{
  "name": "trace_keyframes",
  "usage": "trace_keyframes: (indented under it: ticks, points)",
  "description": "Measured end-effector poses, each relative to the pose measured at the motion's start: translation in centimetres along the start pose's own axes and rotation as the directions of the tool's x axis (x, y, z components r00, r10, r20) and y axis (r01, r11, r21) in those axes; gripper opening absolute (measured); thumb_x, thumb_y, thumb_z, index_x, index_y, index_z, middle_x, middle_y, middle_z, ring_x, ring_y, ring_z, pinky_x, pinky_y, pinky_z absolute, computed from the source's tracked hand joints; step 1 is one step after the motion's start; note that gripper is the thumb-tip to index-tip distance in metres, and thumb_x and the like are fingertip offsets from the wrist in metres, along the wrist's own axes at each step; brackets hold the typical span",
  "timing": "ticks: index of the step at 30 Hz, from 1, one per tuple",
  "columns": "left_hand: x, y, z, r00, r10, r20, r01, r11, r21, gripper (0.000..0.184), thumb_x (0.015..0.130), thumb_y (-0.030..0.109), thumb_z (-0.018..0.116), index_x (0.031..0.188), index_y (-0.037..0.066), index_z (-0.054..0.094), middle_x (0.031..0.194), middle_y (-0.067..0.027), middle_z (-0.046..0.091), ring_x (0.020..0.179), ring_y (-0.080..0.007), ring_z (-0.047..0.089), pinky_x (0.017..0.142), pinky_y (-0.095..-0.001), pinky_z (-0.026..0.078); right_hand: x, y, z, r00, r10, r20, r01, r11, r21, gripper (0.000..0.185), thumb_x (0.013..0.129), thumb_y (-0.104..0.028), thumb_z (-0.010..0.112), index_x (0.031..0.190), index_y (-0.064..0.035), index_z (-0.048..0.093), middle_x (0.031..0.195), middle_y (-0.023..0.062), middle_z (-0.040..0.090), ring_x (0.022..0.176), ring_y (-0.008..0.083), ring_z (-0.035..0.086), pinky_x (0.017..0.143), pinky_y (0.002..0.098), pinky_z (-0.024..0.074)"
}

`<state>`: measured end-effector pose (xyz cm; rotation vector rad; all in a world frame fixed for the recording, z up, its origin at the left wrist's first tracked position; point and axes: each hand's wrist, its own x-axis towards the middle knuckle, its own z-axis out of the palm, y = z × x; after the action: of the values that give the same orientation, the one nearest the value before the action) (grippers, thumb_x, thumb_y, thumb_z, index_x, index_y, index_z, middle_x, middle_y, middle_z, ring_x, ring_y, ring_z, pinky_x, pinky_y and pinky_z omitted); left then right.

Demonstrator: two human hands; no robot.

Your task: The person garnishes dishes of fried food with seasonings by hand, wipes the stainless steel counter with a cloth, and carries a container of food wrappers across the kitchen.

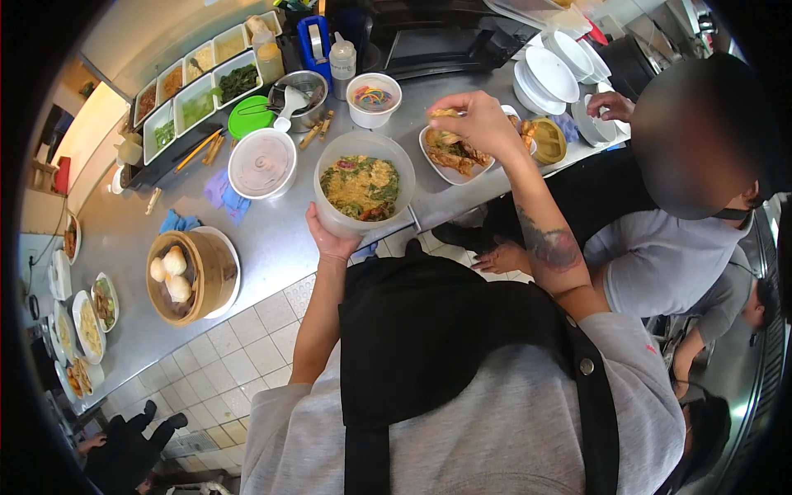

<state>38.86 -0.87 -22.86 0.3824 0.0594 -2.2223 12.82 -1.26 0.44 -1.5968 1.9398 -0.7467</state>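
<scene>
Far L: oval plates w/ food (87, 327) on the steel counter (128, 289). Next, bamboo steamer (216, 278), pale buns (174, 262) inside, sitting on a white plate (234, 266). Up the back: condiment trays (191, 106); nearer, a lidded white tub (262, 163), apart from the steamer.

Center: L hand (333, 241) cups the translucent tub (363, 145) from below & the side, thumb up along the wall, so firm hold, fingers partly hidden underneath. Tub's in front of the torso, by the counter edge, mouth up; in it, greens w/ golden crumbs (360, 190). Rubber-band tub (373, 118) just behind.

R of that: R hand (481, 120) is over the fried-food plate (454, 176), fingertips closed in a pinch on a golden morsel (446, 113) (can't ID it, too small). Fried pieces (464, 162) lie below.

To do it well, IMO: light pinch so the crisp bit doesn't crumble, R hand low over plate or tub to catch crumbs, L palm under the tub, mouth level.

Far R: mustard-colored container (550, 132), white bowls (547, 74), co-worker's hand (610, 106) beside them; mind elbow room.
</scene>
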Motion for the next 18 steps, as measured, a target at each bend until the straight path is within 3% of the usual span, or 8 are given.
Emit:
trace_keyframes:
  ticks: [2, 5, 14, 18]
  points:
    - [0.0, 0.2, 0.1, 1.000, -0.023, 0.004, 0.023, 0.999, -0.023, 0.067, 0.086, 0.057, 0.039, 0.140, 0.018, 0.045, 0.145, -0.0099, 0.043, 0.133, -0.0357, 0.039, 0.110, -0.0590, 0.029, 0.9, 4.6, 0.3, 0.996, 0.066, -0.063, -0.074, 0.987, -0.142, 0.027, 0.071, -0.022, 0.080, 0.093, -0.0061, 0.075, 0.084, 0.0156, 0.071, 0.075, 0.0241, 0.069, 0.074, 0.0330, 0.0533]
    - [-0.1, 0.1, 0.3, 1.000, -0.020, -0.004, 0.020, 1.000, -0.012, 0.067, 0.086, 0.056, 0.039, 0.140, 0.018, 0.045, 0.146, -0.0091, 0.043, 0.133, -0.0351, 0.039, 0.110, -0.0586, 0.029, 0.8, 9.5, 1.7, 0.988, 0.127, -0.085, -0.140, 0.974, -0.178, 0.027, 0.068, -0.022, 0.082, 0.089, -0.0067, 0.075, 0.081, 0.0166, 0.070, 0.074, 0.0269, 0.069, 0.074, 0.0345, 0.0538]
    - [-0.1, 0.0, 0.3, 1.000, -0.015, 0.002, 0.015, 1.000, -0.002, 0.068, 0.086, 0.059, 0.038, 0.141, 0.020, 0.044, 0.147, -0.0079, 0.041, 0.134, -0.0345, 0.038, 0.110, -0.0598, 0.027, -0.6, 10.4, 1.8, 0.980, 0.178, -0.092, -0.199, 0.920, -0.337, 0.027, 0.062, -0.019, 0.082, 0.085, -0.0060, 0.075, 0.080, 0.0186, 0.069, 0.075, 0.0307, 0.068, 0.074, 0.0378, 0.0542]
    - [-0.3, 0.0, 0.6, 1.000, -0.023, -0.002, 0.023, 1.000, -0.019, 0.068, 0.086, 0.059, 0.038, 0.142, 0.020, 0.043, 0.148, -0.0085, 0.040, 0.135, -0.0346, 0.037, 0.110, -0.0595, 0.027, -0.9, 12.1, 0.9, 0.996, 0.060, -0.062, -0.078, 0.933, -0.351, 0.026, 0.062, -0.017, 0.081, 0.084, -0.0057, 0.075, 0.079, 0.0200, 0.068, 0.075, 0.0317, 0.068, 0.075, 0.0390, 0.0542]
